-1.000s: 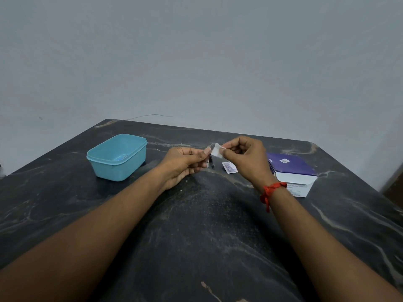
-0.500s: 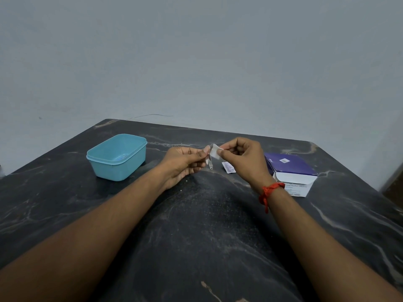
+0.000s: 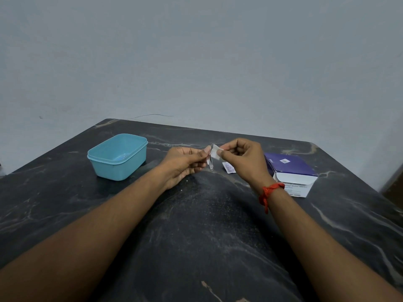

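Note:
Above the middle of the black marble table [image 3: 196, 236], my left hand [image 3: 185, 162] pinches a small shiny metal tool [image 3: 210, 163] that hangs down from its fingertips. My right hand [image 3: 242, 158] pinches a small white wipe [image 3: 215, 151] right against the top of that tool. The two hands nearly touch. A torn white sachet [image 3: 228, 167] lies flat on the table just below and between them.
A light blue plastic tub [image 3: 117, 158] stands open at the left. A purple and white box [image 3: 290, 173] with its flap open lies at the right, behind my right wrist, which wears a red thread. A pale wall is behind the table.
The metal tool has tilted from dark and half hidden to hanging down shiny from my left fingers. Both hands stay close together, with the wipe still against the tool.

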